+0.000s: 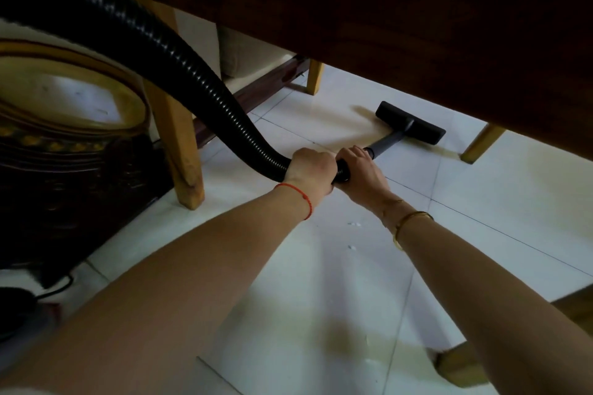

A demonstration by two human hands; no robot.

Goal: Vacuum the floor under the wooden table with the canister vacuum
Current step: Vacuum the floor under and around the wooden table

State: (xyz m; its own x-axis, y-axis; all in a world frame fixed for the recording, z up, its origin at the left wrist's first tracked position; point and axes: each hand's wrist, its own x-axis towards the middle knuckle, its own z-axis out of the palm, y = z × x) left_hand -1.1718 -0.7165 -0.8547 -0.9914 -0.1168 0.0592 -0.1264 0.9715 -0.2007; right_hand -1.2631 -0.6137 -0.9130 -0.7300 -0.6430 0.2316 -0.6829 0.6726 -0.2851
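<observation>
Floor nozzle (410,122) flat on white tile floor (481,196) under wooden table (385,9), btwn far legs. L hand (309,171) wraps hose (179,54) end, R hand (359,170) wraps wand (386,143) grip. Mid-task prob.: white specks (353,224) near arms not yet picked up.

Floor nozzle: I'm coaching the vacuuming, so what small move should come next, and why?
Probably pull the floor nozzle back toward the white specks on the tile. Both hands, left hand and right hand, grip the hose end, and the specks lie nearer than the nozzle.
</observation>
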